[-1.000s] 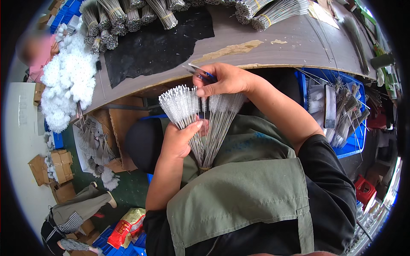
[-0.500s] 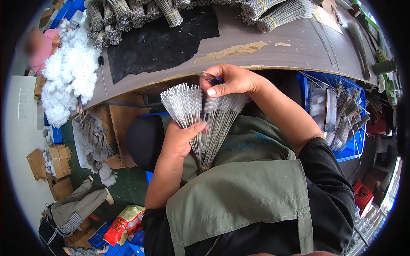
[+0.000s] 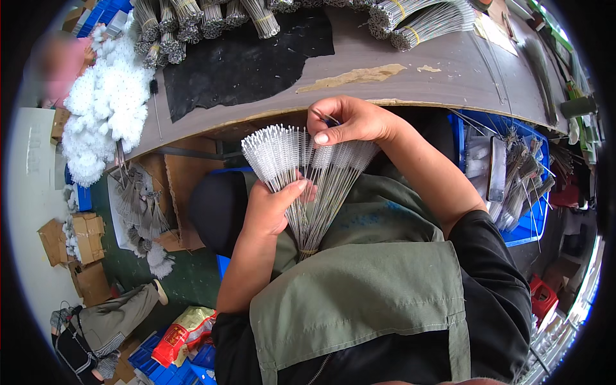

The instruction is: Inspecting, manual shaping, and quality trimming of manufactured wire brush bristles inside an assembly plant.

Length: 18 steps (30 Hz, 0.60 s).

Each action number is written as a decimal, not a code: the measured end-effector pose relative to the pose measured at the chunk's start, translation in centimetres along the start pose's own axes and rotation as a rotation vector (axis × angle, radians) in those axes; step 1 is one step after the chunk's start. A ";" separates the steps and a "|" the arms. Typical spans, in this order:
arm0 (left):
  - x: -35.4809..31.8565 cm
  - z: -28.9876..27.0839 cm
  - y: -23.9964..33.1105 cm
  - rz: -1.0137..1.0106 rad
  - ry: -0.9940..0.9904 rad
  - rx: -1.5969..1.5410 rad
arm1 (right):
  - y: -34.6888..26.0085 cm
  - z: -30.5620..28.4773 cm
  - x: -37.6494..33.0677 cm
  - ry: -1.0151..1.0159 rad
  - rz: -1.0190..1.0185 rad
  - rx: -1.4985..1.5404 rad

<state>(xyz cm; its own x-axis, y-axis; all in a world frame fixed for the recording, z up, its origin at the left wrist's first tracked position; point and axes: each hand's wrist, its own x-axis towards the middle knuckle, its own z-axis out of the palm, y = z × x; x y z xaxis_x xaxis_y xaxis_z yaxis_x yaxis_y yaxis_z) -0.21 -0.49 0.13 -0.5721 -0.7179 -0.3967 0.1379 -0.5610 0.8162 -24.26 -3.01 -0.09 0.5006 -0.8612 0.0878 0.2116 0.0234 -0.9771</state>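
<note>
My left hand (image 3: 273, 208) is closed on a bundle of thin wire tube brushes (image 3: 273, 154), thumb across the front. Their white bristled heads fan out upward, and the bare wire stems come together at a yellowish band (image 3: 308, 251) against my apron. At the top of the fan, my right hand (image 3: 350, 120) is curled round small blue-handled snips (image 3: 331, 120). Only a bit of the handle shows now; the fingers or brushes hide the blades. The right thumb points down at the bristles of the right-hand part of the fan.
Banded wire bundles (image 3: 443, 25) and a black sheet (image 3: 244, 70) lie on the table (image 3: 410, 83) ahead. White fluffy brushes (image 3: 106, 102) are heaped at the left. A blue crate (image 3: 542, 212) with brushes and a phone (image 3: 496, 170) stands right. Two people are at the left.
The snips' blade, visible above the brushes earlier, is now out of sight as the right hand has turned slightly. Brushes have spread across the gap in the fan. The lower-left person has shifted.
</note>
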 end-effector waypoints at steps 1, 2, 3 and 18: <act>0.0 -0.1 -0.2 0.001 0.000 -0.001 | -0.1 0.0 0.0 -0.009 0.014 -0.001; 0.1 -0.3 -0.5 0.020 0.024 0.008 | -0.1 0.3 0.1 -0.010 0.015 -0.002; 0.1 -0.5 -0.7 0.039 0.047 0.018 | -0.2 0.8 0.2 0.038 -0.003 0.029; 0.2 -0.5 -0.5 -0.011 -0.018 0.026 | -1.1 0.9 0.3 0.084 0.003 -0.029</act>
<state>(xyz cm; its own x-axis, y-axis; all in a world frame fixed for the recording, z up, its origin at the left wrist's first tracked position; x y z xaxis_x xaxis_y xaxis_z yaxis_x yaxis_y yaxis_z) 0.00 -0.54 -0.53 -0.5880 -0.7040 -0.3983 0.1105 -0.5578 0.8226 -23.56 -2.87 1.14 0.4287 -0.9008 0.0692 0.1852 0.0127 -0.9826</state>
